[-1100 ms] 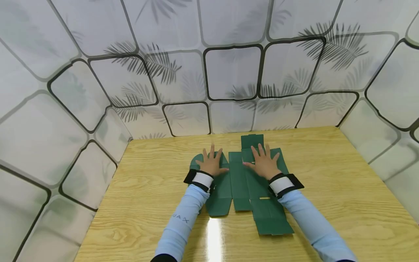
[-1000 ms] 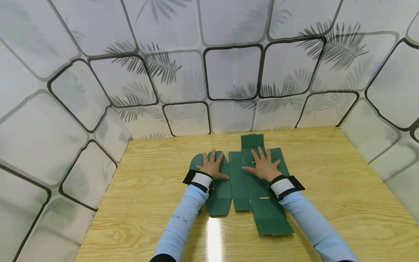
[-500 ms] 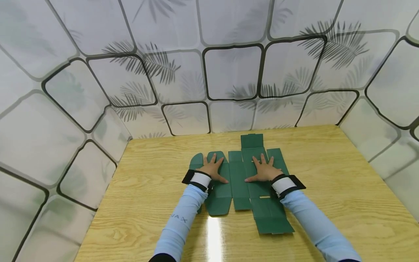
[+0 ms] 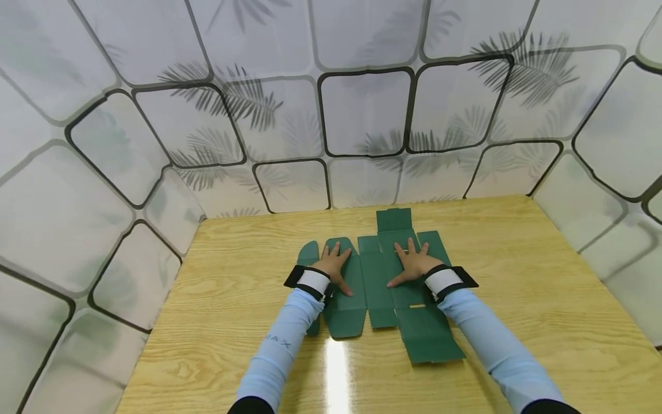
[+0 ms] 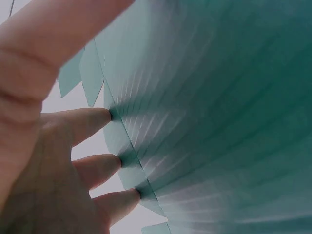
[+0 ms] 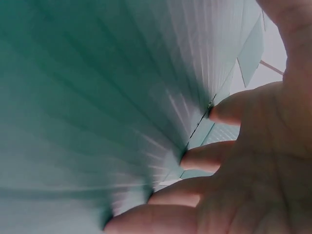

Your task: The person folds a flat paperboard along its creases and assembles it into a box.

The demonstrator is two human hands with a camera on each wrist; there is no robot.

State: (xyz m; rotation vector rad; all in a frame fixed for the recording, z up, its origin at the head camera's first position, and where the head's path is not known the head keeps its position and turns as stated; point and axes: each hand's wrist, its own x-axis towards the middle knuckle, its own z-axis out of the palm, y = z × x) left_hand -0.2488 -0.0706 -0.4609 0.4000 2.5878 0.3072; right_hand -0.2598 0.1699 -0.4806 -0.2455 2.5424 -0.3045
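Your green cardboard (image 4: pixel 377 282) lies flat, its top tab near the far edge of the worktop (image 4: pixel 217 287), touched by your spread left hand (image 4: pixel 331 267) and right hand (image 4: pixel 415 266); you're seemingly flattening it, and folding would come next.

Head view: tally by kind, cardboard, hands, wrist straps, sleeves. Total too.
Flattened green cardboard box: 1
Bare left hand and bare right hand: 2
Black-and-white wrist straps: 2
Light-blue fabric sleeves: 2
Total: 7

Two hands (image 4: pixel 333 267) (image 4: pixel 415 266), two wristbands (image 4: pixel 314 280) (image 4: pixel 443 281), two blue sleeves (image 4: pixel 279 345) (image 4: pixel 499 342), one green cardboard sheet (image 4: pixel 376 282), one wooden table (image 4: pixel 222 287)
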